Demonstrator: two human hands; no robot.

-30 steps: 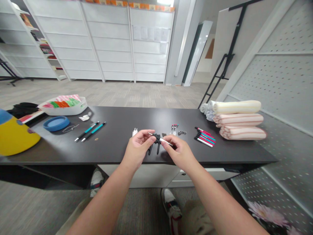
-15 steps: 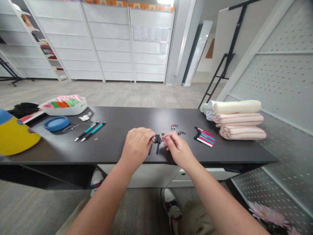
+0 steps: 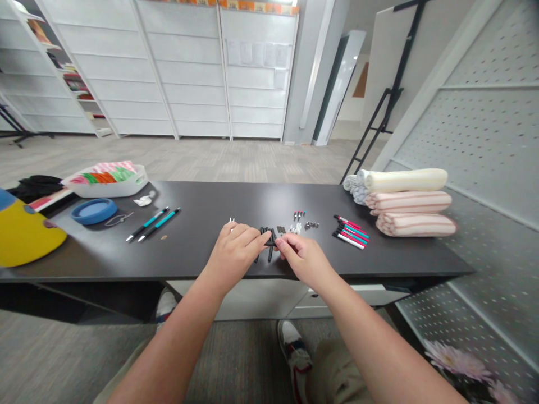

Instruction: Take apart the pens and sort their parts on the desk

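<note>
Near the front edge of the black table, my left hand (image 3: 236, 249) and my right hand (image 3: 304, 253) face each other with bent fingers. Between their fingertips lies a short black pen barrel (image 3: 270, 243), pinched from both sides and roughly level. Beneath it, several black pen barrels (image 3: 270, 255) rest on the tabletop, partly hidden by the fingers. Small white parts (image 3: 295, 229) and dark grey pieces (image 3: 281, 229) lie just beyond my right hand. Metal clips (image 3: 311, 225) and small coloured-tipped parts (image 3: 299, 214) sit farther out.
Coloured pen barrels (image 3: 351, 232) are at the right, before rolled towels (image 3: 410, 205). Two assembled blue-and-black pens (image 3: 159, 224) lie left, near a blue round lid (image 3: 93, 211), a white basket (image 3: 105, 188) and a yellow object (image 3: 31, 235). The table's front edge (image 3: 189, 277) runs below my wrists.
Both hands' fingertips now meet on a black pen barrel held crosswise. My right hand has come slightly closer to my left, and the small grey and white parts show more.
</note>
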